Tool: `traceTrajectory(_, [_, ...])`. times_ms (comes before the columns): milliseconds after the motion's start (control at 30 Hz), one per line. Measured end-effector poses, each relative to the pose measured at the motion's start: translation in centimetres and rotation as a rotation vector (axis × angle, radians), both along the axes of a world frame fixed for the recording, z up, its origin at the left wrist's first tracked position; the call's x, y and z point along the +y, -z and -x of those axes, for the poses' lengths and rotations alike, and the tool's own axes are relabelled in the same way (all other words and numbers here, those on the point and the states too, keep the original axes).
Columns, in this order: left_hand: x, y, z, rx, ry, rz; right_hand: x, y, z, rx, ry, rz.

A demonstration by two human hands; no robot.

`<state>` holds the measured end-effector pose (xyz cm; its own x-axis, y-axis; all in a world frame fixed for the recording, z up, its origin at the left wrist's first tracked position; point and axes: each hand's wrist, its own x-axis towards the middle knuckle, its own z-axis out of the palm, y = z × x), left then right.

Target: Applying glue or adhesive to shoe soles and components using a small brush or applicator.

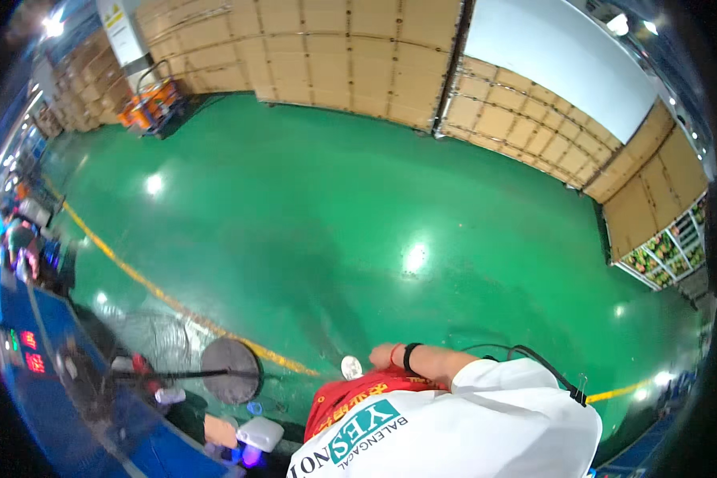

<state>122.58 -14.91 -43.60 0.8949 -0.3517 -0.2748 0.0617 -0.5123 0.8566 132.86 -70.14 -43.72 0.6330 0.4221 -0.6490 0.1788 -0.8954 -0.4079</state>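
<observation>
My right hand [384, 356] is at the lower middle, in front of my body, with a red string and a black band at the wrist. Its fingers are mostly hidden at the edge of the red apron [350, 402] that I wear over a white shirt. A small round white thing [351, 366] shows just left of the hand, apart from it; its kind is unclear. My left hand is out of view.
Green floor [295, 199] stretches ahead, crossed by a yellow line [135, 275]. A blue workbench [48, 374] runs along the left, beside a round dark base [231, 371] with a pole. Cardboard-covered stacks [350, 64] line the far side; an orange cart [151, 105] stands far left.
</observation>
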Motion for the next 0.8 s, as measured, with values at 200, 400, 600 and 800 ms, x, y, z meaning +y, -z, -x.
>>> traceTrajectory(200, [-1.3, -0.7, -17.0, 0.025, 0.217, -0.062, -6.7, -0.4, -17.3, -0.217, 0.425, -0.001])
traceTrajectory(400, [-4.7, 0.2, -28.8, -0.063, 0.056, -0.137, -5.9, 0.8, -39.1, -0.312, 0.456, -0.215])
traceTrajectory(600, [-14.4, 1.1, -37.7, -0.277, -0.609, -0.263, -6.3, 1.7, -62.2, -0.141, -0.113, 0.108])
traceTrajectory(800, [-16.9, 3.6, -49.3, -0.282, -0.908, -0.36, 8.5, 0.9, -80.6, -0.141, -0.469, 0.003])
